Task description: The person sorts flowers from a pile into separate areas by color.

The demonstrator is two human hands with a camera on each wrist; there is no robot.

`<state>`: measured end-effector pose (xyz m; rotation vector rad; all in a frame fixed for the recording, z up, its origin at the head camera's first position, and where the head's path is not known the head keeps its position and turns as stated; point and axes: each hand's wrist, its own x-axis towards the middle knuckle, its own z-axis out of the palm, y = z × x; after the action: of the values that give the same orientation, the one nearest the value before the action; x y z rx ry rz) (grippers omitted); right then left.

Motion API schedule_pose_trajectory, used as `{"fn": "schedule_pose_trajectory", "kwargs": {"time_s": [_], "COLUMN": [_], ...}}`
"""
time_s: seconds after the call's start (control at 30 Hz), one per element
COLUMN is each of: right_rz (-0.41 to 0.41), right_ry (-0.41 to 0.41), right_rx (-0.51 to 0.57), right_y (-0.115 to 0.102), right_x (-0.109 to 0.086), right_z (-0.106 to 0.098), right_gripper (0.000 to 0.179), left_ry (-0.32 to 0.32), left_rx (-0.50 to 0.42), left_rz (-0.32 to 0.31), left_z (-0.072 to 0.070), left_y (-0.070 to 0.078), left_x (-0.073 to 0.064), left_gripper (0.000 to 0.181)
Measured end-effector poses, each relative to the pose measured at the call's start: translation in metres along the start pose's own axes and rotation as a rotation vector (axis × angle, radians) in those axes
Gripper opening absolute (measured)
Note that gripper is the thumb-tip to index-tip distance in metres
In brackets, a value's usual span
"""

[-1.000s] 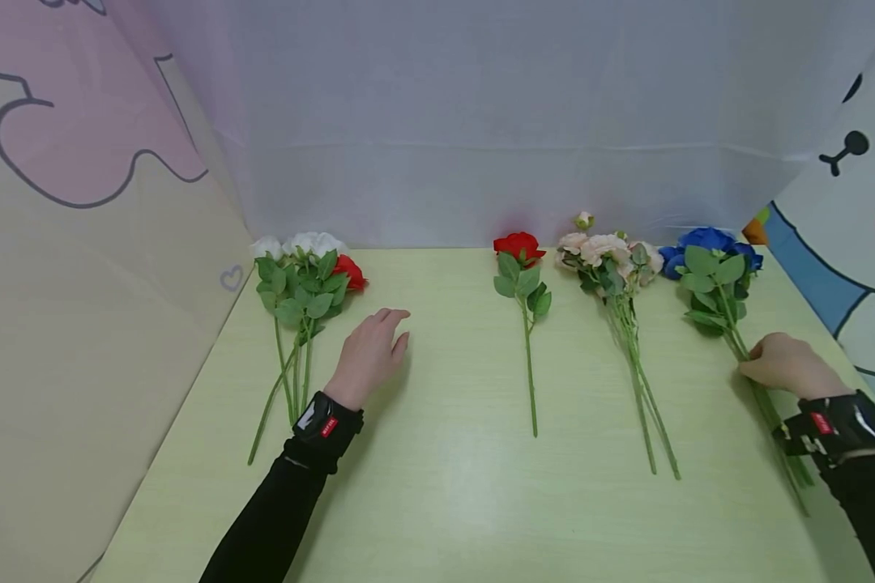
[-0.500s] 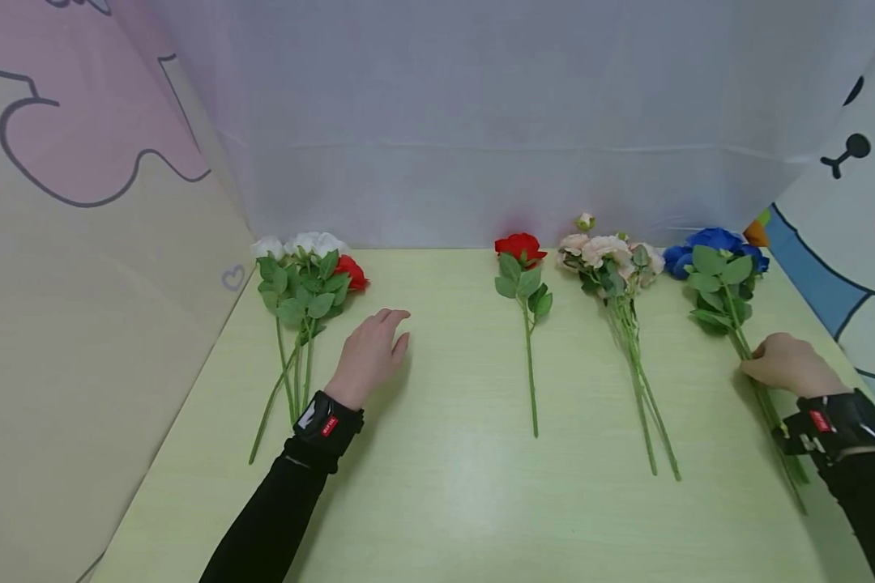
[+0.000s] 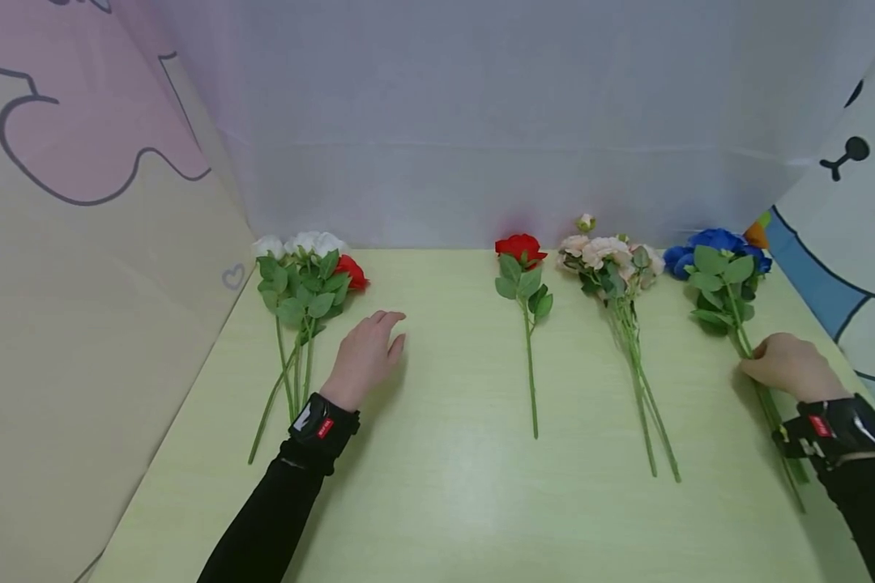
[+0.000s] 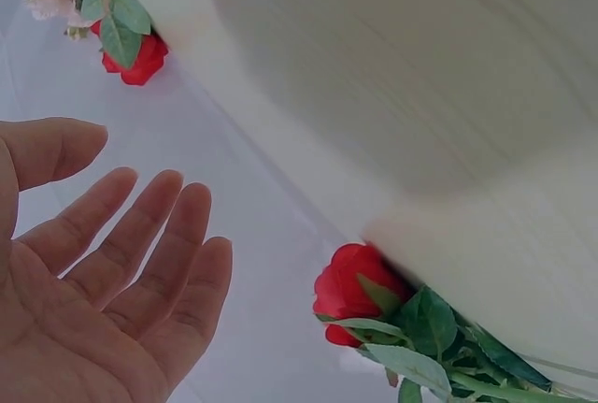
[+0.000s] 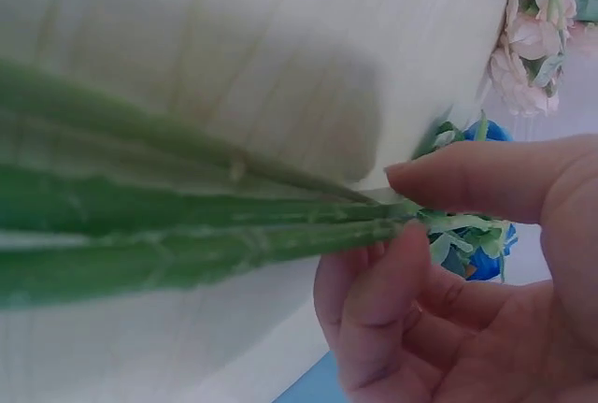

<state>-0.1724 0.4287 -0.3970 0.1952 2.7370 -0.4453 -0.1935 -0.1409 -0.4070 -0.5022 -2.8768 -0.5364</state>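
At the table's right side, my right hand [image 3: 791, 368] pinches the green stems of the blue roses [image 3: 714, 240]. The right wrist view has thumb and curled fingers around several stems [image 5: 234, 225], with blue petals [image 5: 486, 263] behind the hand. My left hand [image 3: 367, 354] hovers over the table, holding nothing, its fingers loosely bent and spread in the left wrist view. Left of it lies a bunch of white roses [image 3: 317, 242] with a red rose [image 3: 352, 273] at its right edge. The lower stem ends of this bunch are partly hidden by the left forearm.
A single red rose [image 3: 521, 247] with a leafy stem lies right of the table's middle. Beside it rests a bunch of pale pink flowers [image 3: 603, 251], stems toward me. A white curtain [image 3: 481, 121] hangs behind the table [image 3: 445, 486]; printed cloth [image 3: 117, 283] borders the left.
The blue roses have shifted slightly to the right, with my right hand still on their stems. My left hand has drawn back very slightly to the left.
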Motion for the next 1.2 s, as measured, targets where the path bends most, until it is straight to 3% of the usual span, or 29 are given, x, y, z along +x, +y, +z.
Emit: {"fn": "schedule_pose_trajectory", "kwargs": {"time_s": [0.1, 0.23, 0.43, 0.57, 0.77, 1.03, 1.2], "right_rz": [-0.005, -0.029, -0.155, -0.231, -0.28, -0.35, -0.436], "right_ry": [0.054, 0.219, 0.48, 0.569, 0.588, 0.549, 0.458], "right_rx": [-0.001, 0.017, 0.068, 0.113, 0.217, 0.473, 0.616], "right_y": [-0.002, -0.008, -0.027, -0.043, -0.075, -0.12, -0.149], "right_x": [-0.002, -0.004, -0.006, -0.007, -0.008, -0.01, -0.013], "right_z": [0.002, 0.006, 0.011, 0.014, 0.022, 0.034, 0.04], "right_gripper": [0.051, 0.052, 0.037, 0.027, 0.023, 0.024, 0.025], "left_ry": [-0.003, 0.015, 0.027, 0.025, 0.031, 0.062, 0.024], "left_rx": [0.008, 0.007, 0.012, 0.018, 0.034, 0.056, 0.054], "left_rz": [-0.003, 0.005, -0.018, -0.05, -0.098, -0.116, -0.151], "left_z": [0.0, -0.002, -0.006, -0.007, -0.011, -0.026, -0.034], "left_y": [-0.001, -0.002, -0.003, -0.005, -0.012, -0.028, -0.042], "left_x": [-0.002, -0.002, -0.002, -0.004, -0.008, -0.015, -0.021], "left_gripper": [0.032, 0.032, 0.032, 0.032, 0.032, 0.031, 0.032]}}
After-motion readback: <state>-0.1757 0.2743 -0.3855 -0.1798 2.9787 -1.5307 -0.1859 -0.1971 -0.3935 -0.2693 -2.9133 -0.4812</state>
